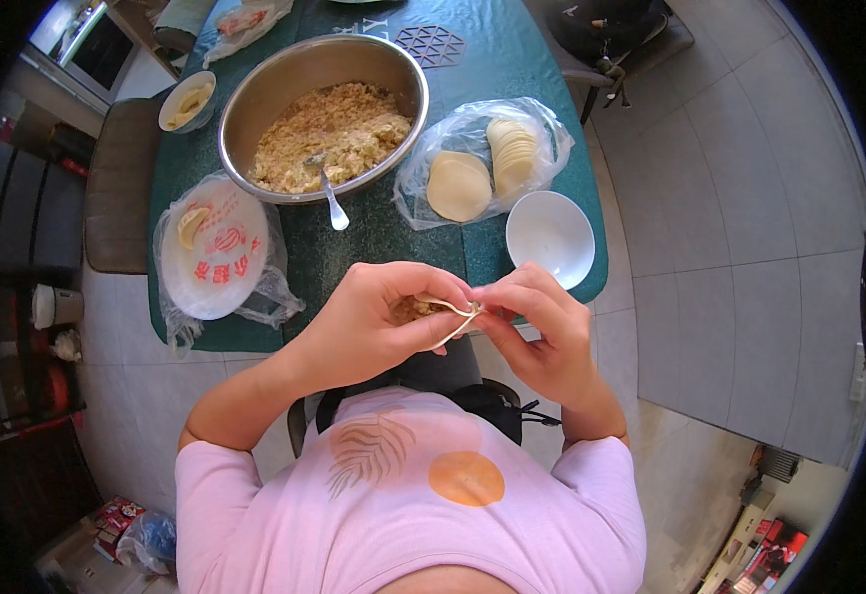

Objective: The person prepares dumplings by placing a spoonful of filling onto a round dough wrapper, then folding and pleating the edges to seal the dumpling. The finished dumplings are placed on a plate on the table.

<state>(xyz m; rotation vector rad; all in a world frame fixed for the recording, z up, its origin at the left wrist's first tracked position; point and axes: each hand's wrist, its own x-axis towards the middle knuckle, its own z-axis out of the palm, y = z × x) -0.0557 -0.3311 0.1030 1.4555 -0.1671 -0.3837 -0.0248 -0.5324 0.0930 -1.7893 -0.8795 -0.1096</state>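
With both hands we hold a thin, pale dough wrapper [471,313] above the near edge of a table under a dark teal cover [374,230]. Our left hand [369,317] curls around the wrapper, thumb and fingers closed on it, and some crumbly brown filling [412,309] shows inside its fold. Our right hand [550,332] grips the wrapper's right end, thumb and forefinger pinched together near the left fingertips.

Beyond our hands, to the left, we see a large, round, shiny steel bowl [304,65] with a mound of light brown filling in it; a metal spoon [333,206] stands in the filling, its handle leaning over the near rim. Right of this bowl, a clear plastic bag [415,203] holds flat, round, cream wrappers [458,186] beside an overlapping row of more wrappers [512,156]. A round white bowl [550,238] sits just beyond our right hand. On our left, one folded, pale dumpling [192,227] lies on a white plate with red print [182,269], wrapped in clear plastic.
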